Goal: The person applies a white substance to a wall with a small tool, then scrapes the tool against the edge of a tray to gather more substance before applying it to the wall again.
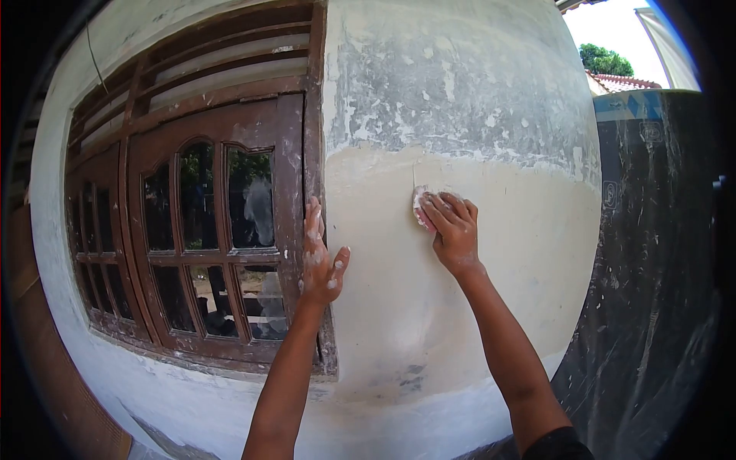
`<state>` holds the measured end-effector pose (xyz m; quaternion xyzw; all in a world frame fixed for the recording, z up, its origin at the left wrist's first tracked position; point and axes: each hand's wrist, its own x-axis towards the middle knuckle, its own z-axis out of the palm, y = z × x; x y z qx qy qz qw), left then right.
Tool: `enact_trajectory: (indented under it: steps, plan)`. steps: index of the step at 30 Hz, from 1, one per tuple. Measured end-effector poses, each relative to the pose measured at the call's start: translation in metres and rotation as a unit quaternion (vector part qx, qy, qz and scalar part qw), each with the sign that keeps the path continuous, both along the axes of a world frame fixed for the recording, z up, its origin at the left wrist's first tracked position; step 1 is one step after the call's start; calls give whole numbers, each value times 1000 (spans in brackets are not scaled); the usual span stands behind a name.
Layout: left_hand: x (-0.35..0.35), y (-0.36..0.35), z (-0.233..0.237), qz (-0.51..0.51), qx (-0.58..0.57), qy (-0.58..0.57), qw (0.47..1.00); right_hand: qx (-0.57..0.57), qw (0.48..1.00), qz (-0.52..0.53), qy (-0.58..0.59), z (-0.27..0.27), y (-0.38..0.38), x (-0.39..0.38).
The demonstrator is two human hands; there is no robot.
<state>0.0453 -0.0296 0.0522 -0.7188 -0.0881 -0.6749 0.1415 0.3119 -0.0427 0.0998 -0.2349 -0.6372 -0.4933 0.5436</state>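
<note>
My right hand (455, 230) is closed on a small pinkish pad (422, 211) smeared with white paste and presses it to the wall (383, 284). Around the pad the wall is smooth and cream coloured, with a rough grey, patchy band above it. My left hand (319, 257) is raised beside the right edge of the wooden window frame (325, 337), its fingers pointing up and thumb apart, nothing in it. White paste spots its fingers and thumb.
Brown window shutters (287, 146) with dark glass panes fill the left side. To the right of the wall stands a tall black sheet-like surface (644, 253) with a blue top edge. A tree (606, 60) and a tiled roof (625, 81) show behind.
</note>
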Motion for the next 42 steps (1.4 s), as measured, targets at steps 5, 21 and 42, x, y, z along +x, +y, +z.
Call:
enact_trajectory:
  steps: [5,21,42]
  plan:
    - [2,11,-10,27,1,-3,1000,-33,999,-5,-5,-80,-5,9]
    - [11,2,-14,8,15,-22,1000,-36,999,11,-21,-86,4,7]
    - [18,-1,-24,18,3,-43,999,-28,1000,13,0,-45,17,34]
